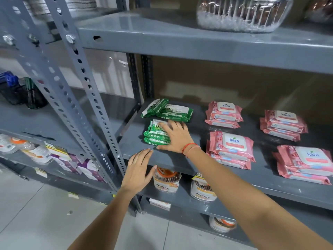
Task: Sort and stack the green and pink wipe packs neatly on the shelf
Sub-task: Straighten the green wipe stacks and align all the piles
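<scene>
On the grey shelf (pixel 167 159), a front stack of green wipe packs (pixel 155 135) lies at the left, with my right hand (pixel 175 137) resting flat on its right side, fingers spread. Behind it, more green packs (pixel 167 110) lie loosely, one leaning on another. Several stacks of pink packs sit to the right: back middle (pixel 224 114), front middle (pixel 231 149), back right (pixel 283 124), front right (pixel 306 164). My left hand (pixel 139 170) hovers open just in front of the shelf's edge, holding nothing.
Perforated grey uprights (pixel 86 98) stand left of the shelf. Jars (pixel 166 180) sit on the shelf below. A clear tub (pixel 241 13) rests on the shelf above. A neighbouring rack at the left holds boxes (pixel 59 156) and mesh cups (pixel 21 94).
</scene>
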`<state>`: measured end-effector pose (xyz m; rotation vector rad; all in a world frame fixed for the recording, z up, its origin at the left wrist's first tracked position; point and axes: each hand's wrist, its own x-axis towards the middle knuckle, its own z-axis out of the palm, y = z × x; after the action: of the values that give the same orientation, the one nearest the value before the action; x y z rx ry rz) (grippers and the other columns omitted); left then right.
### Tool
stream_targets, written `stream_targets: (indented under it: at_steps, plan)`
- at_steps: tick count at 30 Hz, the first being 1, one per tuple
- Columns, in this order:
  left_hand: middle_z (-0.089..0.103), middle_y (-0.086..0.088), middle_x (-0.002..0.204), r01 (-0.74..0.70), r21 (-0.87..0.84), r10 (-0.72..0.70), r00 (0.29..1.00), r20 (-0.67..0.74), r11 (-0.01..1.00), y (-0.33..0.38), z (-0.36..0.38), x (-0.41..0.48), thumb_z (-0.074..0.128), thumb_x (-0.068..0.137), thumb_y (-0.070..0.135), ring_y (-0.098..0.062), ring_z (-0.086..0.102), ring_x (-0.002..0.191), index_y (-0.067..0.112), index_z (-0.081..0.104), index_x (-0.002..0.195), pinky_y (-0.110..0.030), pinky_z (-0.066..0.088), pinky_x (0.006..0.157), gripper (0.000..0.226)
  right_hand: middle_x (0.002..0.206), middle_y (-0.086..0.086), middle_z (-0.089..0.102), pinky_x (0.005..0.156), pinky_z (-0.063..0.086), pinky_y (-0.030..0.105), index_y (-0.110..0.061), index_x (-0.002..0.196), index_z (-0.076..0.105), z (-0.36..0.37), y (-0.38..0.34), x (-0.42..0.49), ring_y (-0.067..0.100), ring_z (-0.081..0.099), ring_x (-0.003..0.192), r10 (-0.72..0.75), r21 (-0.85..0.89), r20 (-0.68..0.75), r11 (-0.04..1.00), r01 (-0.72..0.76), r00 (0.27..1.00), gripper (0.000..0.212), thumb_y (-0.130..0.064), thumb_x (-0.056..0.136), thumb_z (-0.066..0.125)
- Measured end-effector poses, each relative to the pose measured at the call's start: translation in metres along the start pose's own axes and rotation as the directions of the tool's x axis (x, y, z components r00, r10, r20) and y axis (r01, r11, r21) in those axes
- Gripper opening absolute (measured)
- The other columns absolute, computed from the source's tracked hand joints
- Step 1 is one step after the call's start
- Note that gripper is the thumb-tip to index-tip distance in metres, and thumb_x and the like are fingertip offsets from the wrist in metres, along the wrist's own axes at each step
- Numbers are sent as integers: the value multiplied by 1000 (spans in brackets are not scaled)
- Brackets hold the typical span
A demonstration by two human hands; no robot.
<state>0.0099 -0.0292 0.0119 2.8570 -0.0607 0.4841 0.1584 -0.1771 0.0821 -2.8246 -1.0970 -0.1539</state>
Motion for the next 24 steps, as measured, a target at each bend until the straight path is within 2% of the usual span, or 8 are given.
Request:
stream_targets:
  at_steps: [4,7,10,12,15,18,21,24]
  plan:
    - [50,-6,132,34,-160,-64,981,-186,987,0,-18,28,31,95,46,-20,44,121,12,44,134,-40,37,98,53,148,10,36,109,30,49,-25,147,28,-16,10,15,31,34,135,63,172,-116,984,-42,991,80,-68,82,47]
    - [49,-6,131,16,-208,-73,960,-269,978,1,-34,63,36,95,41,-20,43,121,13,43,133,-38,36,99,49,143,12,39,104,37,44,-17,145,31,-29,20,44,31,35,133,180,295,-78,944,-150,981,69,-57,90,46]
    - [50,-10,129,82,-245,-155,943,-295,966,-2,-45,108,42,96,35,-24,43,120,9,44,131,-39,36,99,44,137,20,47,96,43,41,-7,138,40,-32,27,81,34,44,127,429,502,-24,786,-360,903,66,-51,90,52]
    - [50,-15,124,220,-328,-316,908,-275,919,-5,-47,138,50,93,27,-31,46,115,6,47,128,-41,38,94,40,129,23,55,93,45,38,-1,133,45,-28,32,100,35,52,120,523,563,39,693,-451,851,67,-50,89,55]
    - [50,-26,123,469,-574,-640,758,-130,672,-19,-43,181,57,90,16,-40,49,113,-2,49,126,-39,36,93,42,129,23,55,95,44,35,1,123,55,-15,33,119,35,54,118,483,553,78,707,-441,872,63,-49,86,61]
    - [48,-24,133,704,-552,-765,621,172,447,-41,-32,214,53,93,25,-38,44,122,0,44,132,-39,35,99,48,136,18,50,105,37,33,-5,129,53,-3,31,136,32,43,129,390,522,99,763,-382,915,65,-52,85,61]
    - [54,-22,130,771,-513,-764,572,298,378,-56,-20,233,53,92,35,-38,52,114,-2,45,130,-39,43,89,54,134,20,51,107,36,35,-2,129,51,-1,37,159,33,42,130,389,529,112,756,-386,914,68,-54,86,57]
    - [57,-22,127,798,-473,-763,554,332,374,-64,-11,241,56,89,42,-37,56,110,-4,47,129,-38,45,87,61,126,22,57,96,44,36,1,120,55,-3,44,178,36,53,119,426,562,183,694,-449,886,66,-56,85,57]
